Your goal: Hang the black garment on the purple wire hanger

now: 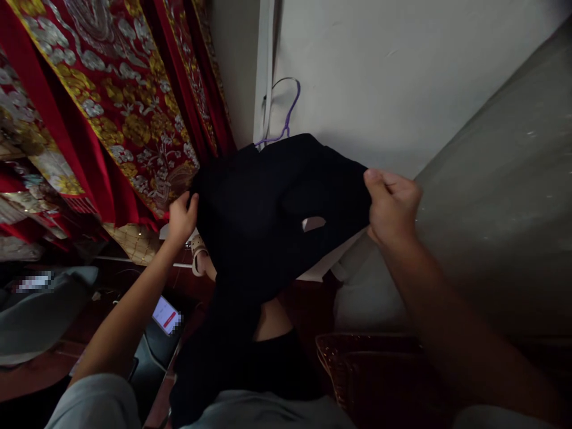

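Our left hand (pixel 182 217) and right hand (pixel 393 205), both grips closed, pinch the black fabric garment (pixel 268 196) at its edges; seems limp, light, easiest held there.

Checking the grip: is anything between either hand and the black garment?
Nothing visible does. The left hand holds the black garment at its left edge, the right hand pinches its right edge; both touch the cloth directly.
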### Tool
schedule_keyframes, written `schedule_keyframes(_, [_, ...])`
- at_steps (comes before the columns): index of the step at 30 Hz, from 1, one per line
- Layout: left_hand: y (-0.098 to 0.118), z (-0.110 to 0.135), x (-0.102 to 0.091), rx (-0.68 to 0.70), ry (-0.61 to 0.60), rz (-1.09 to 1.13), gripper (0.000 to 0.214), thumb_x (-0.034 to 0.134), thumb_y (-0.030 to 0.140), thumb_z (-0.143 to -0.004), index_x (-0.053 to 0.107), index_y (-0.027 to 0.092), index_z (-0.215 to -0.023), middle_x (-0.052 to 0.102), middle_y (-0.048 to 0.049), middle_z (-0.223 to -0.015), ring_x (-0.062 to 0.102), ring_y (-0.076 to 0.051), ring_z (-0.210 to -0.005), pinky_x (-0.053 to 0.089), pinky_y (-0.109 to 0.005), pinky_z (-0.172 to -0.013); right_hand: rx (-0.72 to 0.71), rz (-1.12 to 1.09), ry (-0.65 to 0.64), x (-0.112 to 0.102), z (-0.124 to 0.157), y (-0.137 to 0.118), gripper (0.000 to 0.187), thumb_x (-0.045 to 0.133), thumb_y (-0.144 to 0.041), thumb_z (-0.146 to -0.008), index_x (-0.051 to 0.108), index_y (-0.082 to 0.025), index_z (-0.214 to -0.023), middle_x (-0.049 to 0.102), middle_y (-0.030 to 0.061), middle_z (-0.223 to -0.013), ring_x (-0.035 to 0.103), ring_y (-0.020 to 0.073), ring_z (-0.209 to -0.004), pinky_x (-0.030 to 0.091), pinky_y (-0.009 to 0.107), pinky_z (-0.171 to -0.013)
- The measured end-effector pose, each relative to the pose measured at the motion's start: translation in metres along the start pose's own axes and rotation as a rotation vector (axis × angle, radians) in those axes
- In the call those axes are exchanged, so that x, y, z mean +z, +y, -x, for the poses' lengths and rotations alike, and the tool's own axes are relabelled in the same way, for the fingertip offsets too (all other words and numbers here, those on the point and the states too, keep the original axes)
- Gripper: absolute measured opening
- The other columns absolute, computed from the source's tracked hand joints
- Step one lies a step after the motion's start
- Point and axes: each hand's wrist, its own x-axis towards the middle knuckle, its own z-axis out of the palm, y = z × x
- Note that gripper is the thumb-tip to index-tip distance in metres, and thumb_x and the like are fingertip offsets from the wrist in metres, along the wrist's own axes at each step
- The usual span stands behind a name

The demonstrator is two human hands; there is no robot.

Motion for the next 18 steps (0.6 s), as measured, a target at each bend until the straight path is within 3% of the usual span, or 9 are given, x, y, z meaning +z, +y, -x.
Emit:
schedule_keyframes(2, [0.016,0.011,-0.009,0.033,0.128,0.072,0.038,0.052,0.037,-0.102,0.038,0.021,-0.071,0.039,0.0033,-0.067,0.039,-0.013,-0.064,0.034,-0.028,-0.063,-0.014,-0.042,0.054,0.005,-0.001,-0.005,0.044,0.071,-0.048,-0.08,0.044,-0.02,-0.057,0.03,-0.0049,-0.062,0.033,0.0097,-0.061,0.036,0.029,-0.064])
schedule_keyframes(4, [0.034,0.027,-0.018,0.065,0.122,0.133,0.037,0.049,0.042,-0.104,0.04,0.021,-0.074,0.042,0.0027,-0.071,0.043,-0.014,-0.067,0.035,-0.027,-0.063,0.037,-0.15,0.086,0.013,-0.001,-0.013,0.04,0.073,-0.05,-0.077,0.051,-0.021,-0.061,0.037,-0.004,-0.062,0.041,0.0118,-0.063,0.042,0.031,-0.068])
schedule_keyframes(8, [0.061,0.062,-0.025,0.158,-0.37,0.135,0.032,0.049,0.043,-0.106,0.056,0.019,-0.085,0.059,-0.0008,-0.08,0.057,-0.016,-0.075,0.045,-0.028,-0.07,0.131,-0.325,0.092,0.026,0.001,-0.039,0.039,0.077,-0.056,-0.071,0.064,-0.019,-0.074,0.052,0.0006,-0.068,0.054,0.0174,-0.069,0.05,0.037,-0.075])
schedule_keyframes(9, [0.063,0.067,-0.025,0.162,-0.418,0.134,0.029,0.049,0.043,-0.106,0.059,0.019,-0.091,0.063,-0.0025,-0.086,0.06,-0.018,-0.08,0.048,-0.029,-0.073,0.118,-0.333,0.1,0.026,0.003,-0.046,0.039,0.077,-0.056,-0.071,0.064,-0.019,-0.073,0.052,0.0006,-0.069,0.054,0.0172,-0.069,0.05,0.037,-0.074])
schedule_keyframes(10, [0.064,0.071,-0.026,0.159,-0.393,0.141,0.026,0.051,0.042,-0.105,0.061,0.02,-0.098,0.065,-0.0042,-0.092,0.063,-0.019,-0.085,0.05,-0.031,-0.077,0.089,-0.326,0.113,0.026,0.007,-0.052,0.039,0.076,-0.055,-0.073,0.061,-0.019,-0.07,0.049,-0.0004,-0.067,0.051,0.0161,-0.066,0.049,0.036,-0.072])
schedule_keyframes(14, [0.066,0.06,-0.032,0.163,0.019,0.226,0.028,0.058,0.044,-0.103,0.057,0.023,-0.122,0.064,-0.0083,-0.111,0.065,-0.02,-0.102,0.055,-0.034,-0.089,-0.145,-0.156,0.137,0.015,0.034,-0.075,0.047,0.066,-0.043,-0.089,0.037,-0.022,-0.058,0.025,-0.004,-0.06,0.029,0.011,-0.056,0.03,0.031,-0.058])
schedule_keyframes(16, [0.072,0.045,-0.037,0.171,0.021,0.278,0.033,0.055,0.046,-0.105,0.053,0.025,-0.13,0.063,-0.0096,-0.117,0.066,-0.02,-0.106,0.057,-0.034,-0.091,-0.283,0.025,0.105,0.008,0.056,-0.086,0.041,0.056,-0.038,-0.097,0.043,-0.022,-0.062,0.031,-0.0022,-0.059,0.033,0.0133,-0.056,0.027,0.033,-0.058])
schedule_keyframes(18, [0.081,0.031,-0.043,0.142,-0.125,0.362,0.04,0.051,0.048,-0.106,0.046,0.029,-0.141,0.061,-0.0116,-0.128,0.068,-0.021,-0.111,0.06,-0.035,-0.09,-0.436,0.193,0.011,0.005,0.079,-0.096,0.024,0.051,-0.032,-0.1,0.058,-0.027,-0.077,0.05,-0.0009,-0.063,0.047,0.0173,-0.06,0.032,0.035,-0.058])
